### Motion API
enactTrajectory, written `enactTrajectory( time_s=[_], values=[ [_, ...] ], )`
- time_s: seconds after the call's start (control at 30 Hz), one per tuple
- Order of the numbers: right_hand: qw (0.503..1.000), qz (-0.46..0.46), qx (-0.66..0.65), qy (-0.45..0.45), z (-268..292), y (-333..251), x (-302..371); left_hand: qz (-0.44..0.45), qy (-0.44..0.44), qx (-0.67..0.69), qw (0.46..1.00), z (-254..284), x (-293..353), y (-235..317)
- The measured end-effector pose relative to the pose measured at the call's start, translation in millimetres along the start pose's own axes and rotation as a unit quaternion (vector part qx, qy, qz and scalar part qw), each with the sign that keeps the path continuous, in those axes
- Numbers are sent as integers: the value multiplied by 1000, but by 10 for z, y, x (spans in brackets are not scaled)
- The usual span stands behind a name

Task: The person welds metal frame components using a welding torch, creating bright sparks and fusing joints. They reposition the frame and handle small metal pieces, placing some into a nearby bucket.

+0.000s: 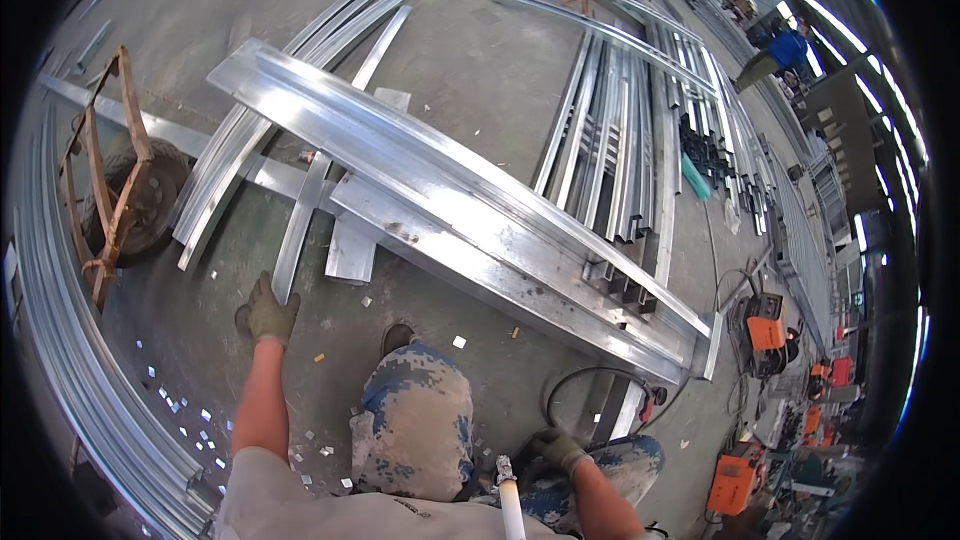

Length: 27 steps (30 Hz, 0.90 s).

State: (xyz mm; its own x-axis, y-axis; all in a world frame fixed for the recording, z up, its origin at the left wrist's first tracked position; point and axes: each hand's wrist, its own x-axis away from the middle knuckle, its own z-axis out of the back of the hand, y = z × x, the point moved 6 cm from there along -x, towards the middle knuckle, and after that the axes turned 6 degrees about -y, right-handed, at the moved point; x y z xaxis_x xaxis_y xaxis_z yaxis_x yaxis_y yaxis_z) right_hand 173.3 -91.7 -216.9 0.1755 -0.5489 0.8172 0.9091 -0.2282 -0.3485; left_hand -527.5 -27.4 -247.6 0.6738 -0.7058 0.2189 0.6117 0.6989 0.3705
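Observation:
My left hand (270, 314), in an olive work glove, is down by the floor with its fingers stretched forward. It is at the near end of a narrow metal strip (296, 240), whose far part passes under a stack of long, shiny metal channels (430, 190). Whether the glove grips the strip is not clear; the fingers look extended beside it. My right hand (556, 448), gloved too, lies by my right thigh near a black cable loop (560, 385). Its fingers are in shade and partly hidden. A short flat metal piece (350, 248) juts from under the channels.
A rusty-framed cart with a wheel (150, 205) stands at left, beside long metal profiles (75, 340). More profiles (610, 130) lie at far right. Orange machines (767, 322) with cables stand at right. Small metal offcuts (205, 415) litter the floor. A person (785, 52) is farther back.

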Motion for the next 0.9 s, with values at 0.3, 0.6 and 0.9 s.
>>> enactTrajectory(
  time_s=[0.3, 0.6, 0.9],
  values=[
    [998, -25, -37, 45, 181, -204, 228, 71, -112, -8, 991, -556, 311, -276],
    [992, -34, -123, -1, -35, -22, 71, 233, -187, -82, 951, -368, 2383, -1194],
    [997, 45, -53, 23, 53, 83, -6, 373, -248, 1, 894, -506, 3643, -1739]
  ],
)
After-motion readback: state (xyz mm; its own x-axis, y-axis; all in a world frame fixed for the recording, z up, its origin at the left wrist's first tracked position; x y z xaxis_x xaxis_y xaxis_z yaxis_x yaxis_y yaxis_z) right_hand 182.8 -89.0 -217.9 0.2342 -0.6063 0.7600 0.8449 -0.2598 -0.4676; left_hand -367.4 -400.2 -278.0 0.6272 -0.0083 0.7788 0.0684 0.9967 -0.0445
